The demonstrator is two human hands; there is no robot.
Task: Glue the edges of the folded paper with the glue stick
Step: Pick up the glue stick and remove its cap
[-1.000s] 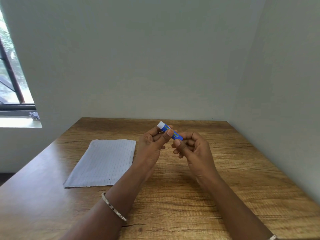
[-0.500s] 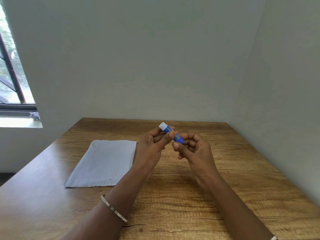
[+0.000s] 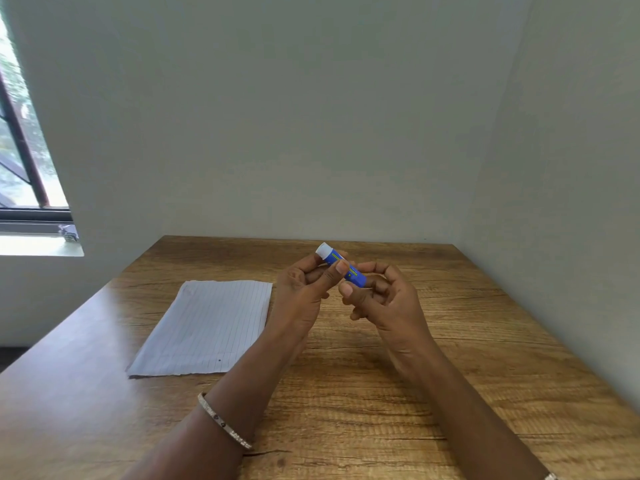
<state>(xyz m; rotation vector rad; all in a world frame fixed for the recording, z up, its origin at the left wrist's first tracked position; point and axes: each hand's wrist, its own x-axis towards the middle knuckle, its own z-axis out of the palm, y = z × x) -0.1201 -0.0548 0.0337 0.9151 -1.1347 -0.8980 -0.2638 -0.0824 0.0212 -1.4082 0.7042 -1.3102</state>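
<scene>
A blue glue stick with a white cap end pointing up and left is held above the wooden table, tilted. My left hand pinches its upper part between thumb and fingers. My right hand grips its lower blue end, which the fingers partly hide. The folded lined paper lies flat on the table to the left of my left hand, untouched.
The table sits in a corner, with grey walls behind and close on the right. A window with a sill is at the far left. A thin bracelet circles my left wrist.
Both hands and the glue stick stay almost in place; the stick has shifted very slightly and the fingers have adjusted their hold on it.
</scene>
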